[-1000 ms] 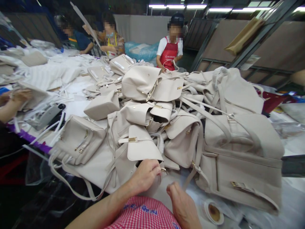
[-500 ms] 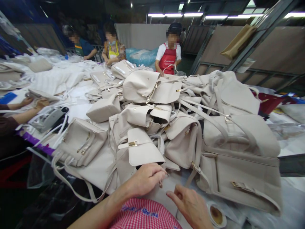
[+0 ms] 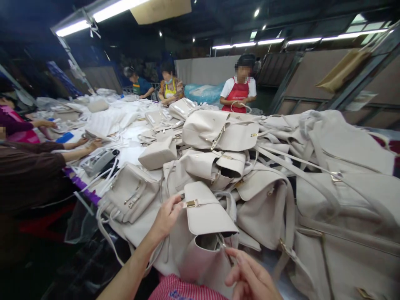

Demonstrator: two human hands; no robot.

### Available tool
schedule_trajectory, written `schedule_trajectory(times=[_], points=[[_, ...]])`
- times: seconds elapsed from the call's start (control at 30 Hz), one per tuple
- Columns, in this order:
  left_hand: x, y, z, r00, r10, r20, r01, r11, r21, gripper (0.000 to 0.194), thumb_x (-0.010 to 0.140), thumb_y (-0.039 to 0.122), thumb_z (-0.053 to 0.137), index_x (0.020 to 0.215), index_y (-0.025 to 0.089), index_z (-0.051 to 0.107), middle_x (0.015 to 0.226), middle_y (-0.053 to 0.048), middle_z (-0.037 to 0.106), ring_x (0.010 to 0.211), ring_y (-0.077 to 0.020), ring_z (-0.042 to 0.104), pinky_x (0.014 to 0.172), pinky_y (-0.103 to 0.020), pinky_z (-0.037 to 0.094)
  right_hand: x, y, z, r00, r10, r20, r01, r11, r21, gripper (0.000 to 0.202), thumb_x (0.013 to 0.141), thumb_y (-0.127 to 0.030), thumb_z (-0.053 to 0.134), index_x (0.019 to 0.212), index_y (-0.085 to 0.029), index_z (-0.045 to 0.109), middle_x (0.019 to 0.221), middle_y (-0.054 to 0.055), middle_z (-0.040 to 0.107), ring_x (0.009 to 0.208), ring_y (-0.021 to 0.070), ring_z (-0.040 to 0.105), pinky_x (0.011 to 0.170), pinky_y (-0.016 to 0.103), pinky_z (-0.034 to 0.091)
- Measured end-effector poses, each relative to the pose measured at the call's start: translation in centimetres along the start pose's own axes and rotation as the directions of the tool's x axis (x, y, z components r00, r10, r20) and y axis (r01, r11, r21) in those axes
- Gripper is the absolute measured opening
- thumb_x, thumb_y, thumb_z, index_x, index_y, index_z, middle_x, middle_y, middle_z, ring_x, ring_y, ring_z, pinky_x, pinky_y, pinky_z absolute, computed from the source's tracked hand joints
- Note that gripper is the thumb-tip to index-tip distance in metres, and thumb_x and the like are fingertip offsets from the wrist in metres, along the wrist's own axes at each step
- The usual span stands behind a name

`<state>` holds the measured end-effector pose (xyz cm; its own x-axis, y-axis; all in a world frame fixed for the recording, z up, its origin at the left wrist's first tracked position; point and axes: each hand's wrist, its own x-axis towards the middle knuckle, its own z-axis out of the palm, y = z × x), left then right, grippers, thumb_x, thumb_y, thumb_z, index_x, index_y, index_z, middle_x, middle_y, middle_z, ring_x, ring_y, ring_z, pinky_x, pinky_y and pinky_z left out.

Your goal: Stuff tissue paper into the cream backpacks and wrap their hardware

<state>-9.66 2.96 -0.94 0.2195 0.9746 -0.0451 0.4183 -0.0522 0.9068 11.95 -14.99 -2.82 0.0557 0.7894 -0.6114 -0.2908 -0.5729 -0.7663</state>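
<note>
In front of me a beige handbag stands with its mouth partly open and its flap folded up and away. The flap carries a gold buckle and a thin strap. My left hand is closed, pinching that strap's end beside the buckle. At the lower right, my right hand has its fingertips together on a narrow strap with a metal piece at the side of the bag's mouth. The exact grip there is partly hidden.
Several beige bags are heaped across the table, with larger ones at right. Another bag lies at left, its straps hanging over the edge. A brown-sleeved person works at left; a person in a red apron stands across.
My view has swung left. My left hand has moved from the bag's mouth up to the flap strap. My right hand has come to the side of the mouth, which now stands more open.
</note>
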Motion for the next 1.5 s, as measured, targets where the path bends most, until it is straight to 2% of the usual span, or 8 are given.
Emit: schedule_trajectory(times=[0.13, 0.3, 0.5, 0.77, 0.93, 1.1, 1.27, 1.5], points=[[1.7, -0.5, 1.5, 0.986, -0.096, 0.136, 0.098, 0.995, -0.010, 0.028, 0.076, 0.043, 0.057, 0.063, 0.018, 0.058, 0.063, -0.001, 0.059, 0.066, -0.0180, 0.054, 0.065, -0.028, 0.039, 2.7, -1.7, 2.5, 0.998, 0.057, 0.011, -0.058, 0.980, 0.192, 0.068, 0.065, -0.077, 0.060, 0.098, -0.018, 0.056, 0.051, -0.005, 0.057, 0.034, 0.0086, 0.050, 0.034, 0.016, 0.032], [-1.2, 0.4, 2.9, 0.938, -0.107, 0.330, 0.175, 0.968, -0.182, 0.042, 0.074, 0.055, 0.059, 0.055, 0.020, 0.046, 0.052, 0.004, 0.041, 0.051, -0.0111, 0.036, 0.052, -0.024, 0.029, 5.6, -5.9, 2.0, 0.945, -0.263, -0.194, 0.299, 0.935, 0.189, 0.051, 0.061, -0.065, 0.070, 0.070, -0.020, 0.048, 0.039, -0.016, 0.027, 0.032, 0.0011, 0.021, 0.034, 0.014, 0.018], [-6.6, -0.5, 4.4, 0.905, -0.247, 0.348, 0.378, 0.842, -0.385, 0.048, 0.067, 0.061, 0.069, 0.054, 0.018, 0.054, 0.054, 0.003, 0.046, 0.056, -0.0120, 0.038, 0.055, -0.023, 0.033, 5.9, -8.1, -1.4, 0.919, -0.387, -0.078, 0.389, 0.921, 0.017, 0.044, 0.063, -0.055, 0.073, 0.079, -0.015, 0.066, 0.043, -0.009, 0.047, 0.035, 0.0055, 0.034, 0.036, 0.020, 0.028], [-5.9, -1.3, 6.4, 0.777, -0.378, 0.504, 0.575, 0.752, -0.322, 0.047, 0.051, 0.056, 0.082, 0.054, 0.015, 0.059, 0.052, 0.004, 0.047, 0.052, -0.0102, 0.036, 0.050, -0.022, 0.032, 3.7, 1.0, -3.6, 0.852, -0.394, -0.345, 0.339, 0.917, -0.212, 0.039, 0.082, -0.050, 0.045, 0.093, -0.018, 0.064, 0.069, -0.001, 0.062, 0.060, 0.0119, 0.058, 0.055, 0.023, 0.046], [-6.2, -1.2, 6.6, 0.647, -0.364, 0.670, 0.704, 0.624, -0.340, 0.037, 0.057, 0.044, 0.085, 0.059, 0.014, 0.063, 0.053, 0.004, 0.047, 0.052, -0.0095, 0.038, 0.050, -0.021, 0.034, -2.5, 9.2, -8.0, 0.806, -0.315, -0.500, 0.042, 0.875, -0.483, 0.015, 0.071, -0.024, 0.052, 0.069, -0.018, 0.066, 0.055, 0.002, 0.062, 0.060, 0.0199, 0.064, 0.065, 0.033, 0.052], [-6.2, -1.6, 7.5, 0.622, -0.354, 0.699, 0.734, 0.576, -0.361, 0.033, 0.057, 0.038, 0.086, 0.058, 0.012, 0.065, 0.054, 0.001, 0.054, 0.055, -0.0109, 0.046, 0.055, -0.023, 0.043, -6.7, 16.6, -11.3, 0.734, -0.326, -0.595, -0.202, 0.732, -0.650, 0.037, 0.067, -0.012, 0.051, 0.094, -0.021, 0.074, 0.101, 0.010, 0.074, 0.100, 0.0257, 0.068, 0.091, 0.036, 0.050], [-6.6, -1.7, 8.0, 0.655, -0.425, 0.625, 0.737, 0.543, -0.402, 0.026, 0.055, 0.028, 0.087, 0.065, 0.011, 0.071, 0.065, -0.005, 0.065, 0.062, -0.0142, 0.055, 0.062, -0.026, 0.049, -3.5, 17.3, -12.3, 0.693, -0.400, -0.599, -0.318, 0.577, -0.753, 0.040, 0.086, -0.014, 0.038, 0.112, -0.018, 0.069, 0.103, 0.014, 0.071, 0.098, 0.0237, 0.068, 0.088, 0.033, 0.051], [-7.5, -0.5, 7.8, 0.691, -0.439, 0.574, 0.711, 0.554, -0.432, 0.026, 0.056, 0.029, 0.087, 0.065, 0.012, 0.069, 0.064, -0.004, 0.065, 0.061, -0.0133, 0.056, 0.061, -0.025, 0.048, 1.3, 15.8, -12.3, 0.690, -0.433, -0.580, -0.427, 0.404, -0.809, 0.047, 0.087, -0.008, 0.034, 0.127, -0.013, 0.058, 0.101, 0.017, 0.064, 0.085, 0.0263, 0.068, 0.067, 0.033, 0.052]])
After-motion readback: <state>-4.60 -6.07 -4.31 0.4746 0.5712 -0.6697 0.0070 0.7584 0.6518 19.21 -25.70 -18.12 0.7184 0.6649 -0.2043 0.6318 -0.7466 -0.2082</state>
